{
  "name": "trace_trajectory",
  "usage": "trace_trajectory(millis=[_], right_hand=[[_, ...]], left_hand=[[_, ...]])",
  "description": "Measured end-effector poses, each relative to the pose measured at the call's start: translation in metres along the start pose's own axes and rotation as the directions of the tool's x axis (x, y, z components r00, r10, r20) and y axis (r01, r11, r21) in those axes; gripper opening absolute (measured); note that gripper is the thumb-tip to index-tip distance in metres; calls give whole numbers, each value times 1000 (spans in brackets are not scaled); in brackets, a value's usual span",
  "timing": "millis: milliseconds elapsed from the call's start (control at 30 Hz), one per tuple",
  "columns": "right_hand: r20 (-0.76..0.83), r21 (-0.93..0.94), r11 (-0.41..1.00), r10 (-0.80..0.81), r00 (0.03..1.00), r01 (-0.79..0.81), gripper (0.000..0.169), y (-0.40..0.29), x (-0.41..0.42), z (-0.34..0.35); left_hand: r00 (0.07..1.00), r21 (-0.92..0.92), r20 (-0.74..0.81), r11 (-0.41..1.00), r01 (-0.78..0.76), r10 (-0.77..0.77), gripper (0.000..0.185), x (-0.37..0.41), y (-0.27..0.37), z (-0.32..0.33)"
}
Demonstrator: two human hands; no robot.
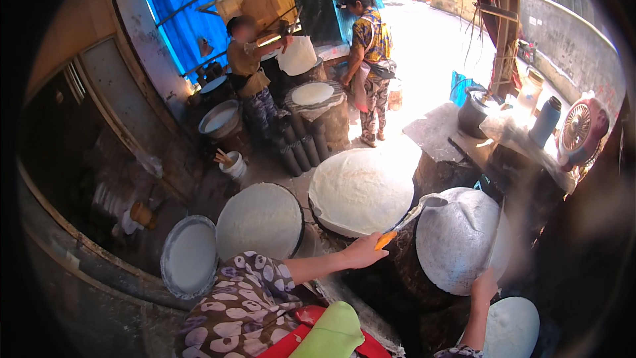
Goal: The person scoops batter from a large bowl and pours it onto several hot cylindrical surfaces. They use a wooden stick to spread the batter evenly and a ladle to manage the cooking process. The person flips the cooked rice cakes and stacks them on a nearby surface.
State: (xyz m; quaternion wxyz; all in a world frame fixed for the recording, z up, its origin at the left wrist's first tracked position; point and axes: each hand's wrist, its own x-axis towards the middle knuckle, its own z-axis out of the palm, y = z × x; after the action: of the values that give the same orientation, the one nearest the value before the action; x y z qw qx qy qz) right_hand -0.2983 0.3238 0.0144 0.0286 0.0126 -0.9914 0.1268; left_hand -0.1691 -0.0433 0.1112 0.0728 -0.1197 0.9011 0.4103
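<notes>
My left hand [365,251] grips the orange handle [385,240] of a metal ladle-like tool [415,213]. Its far end reaches over the rim of a domed metal lid or pan [454,241]. On the right, my right hand [484,286] closes around the lower end of a thin, pale stick-like strip [497,236], which lies along the dome's right side. Beyond my left hand is a large round griddle covered by a pale sheet of batter [362,191]. Another pale-coated griddle [261,221] lies left of it. Below my right hand sits a round container of white batter [512,328].
At far left stands a basin of white liquid [189,256]. Two people [251,69] [370,59] work at griddles beyond, near stacked dark cylinders [300,146]. A white bucket [233,165] holds sticks. A table at right bears a pot [472,114], a bottle [545,122] and a fan [581,127].
</notes>
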Motion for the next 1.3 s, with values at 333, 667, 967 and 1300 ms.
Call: trace_trajectory(millis=[333,667,967,1300], right_hand=[[1,38,999,-33,999,33,24,-30,-6,-15],[144,68,977,-208,967,200,16,-50,-29,-33],[205,38,938,-344,916,344,11,-56,-34,-23],[154,-44,936,-340,928,350,11,-31,45,-36]], left_hand=[[996,-80,18,993,84,-83,50,-31,-5,-13],[948,-318,-190,897,-306,256,40,-52,-2,-7],[992,-686,116,726,49,43,23,-33,1,-10],[973,-609,140,760,229,-181,23,-15,-5,-21]])
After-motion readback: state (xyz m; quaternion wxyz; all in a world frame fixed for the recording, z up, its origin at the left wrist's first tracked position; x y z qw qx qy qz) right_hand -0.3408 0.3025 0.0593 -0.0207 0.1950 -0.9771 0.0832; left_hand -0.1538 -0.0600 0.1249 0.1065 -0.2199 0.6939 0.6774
